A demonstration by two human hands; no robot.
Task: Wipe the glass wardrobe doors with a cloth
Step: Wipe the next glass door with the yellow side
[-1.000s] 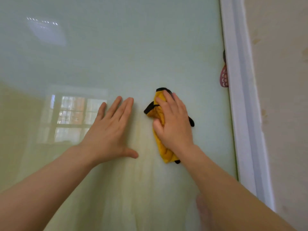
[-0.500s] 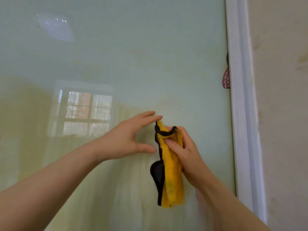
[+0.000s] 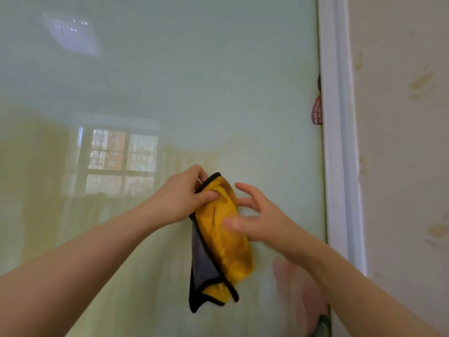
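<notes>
A pale green glass wardrobe door [image 3: 170, 81] fills most of the view and reflects a window. In front of it hangs a yellow cloth [image 3: 226, 239] with a grey back and black trim. My left hand [image 3: 182, 198] pinches the cloth's top edge between thumb and fingers. My right hand [image 3: 257, 220] is just right of the cloth with fingers spread and relaxed, its thumb blurred over the yellow fabric, holding nothing firmly.
A white door frame [image 3: 336, 142] runs down the right side of the glass. Beyond it is a beige patterned wall [image 3: 401, 142]. A small dark red object [image 3: 317, 113] peeks out at the frame's left edge.
The cloth came off the glass and passed from my right hand to my left. My left hand left the glass and took the cloth's top; my right hand let go and opened.
</notes>
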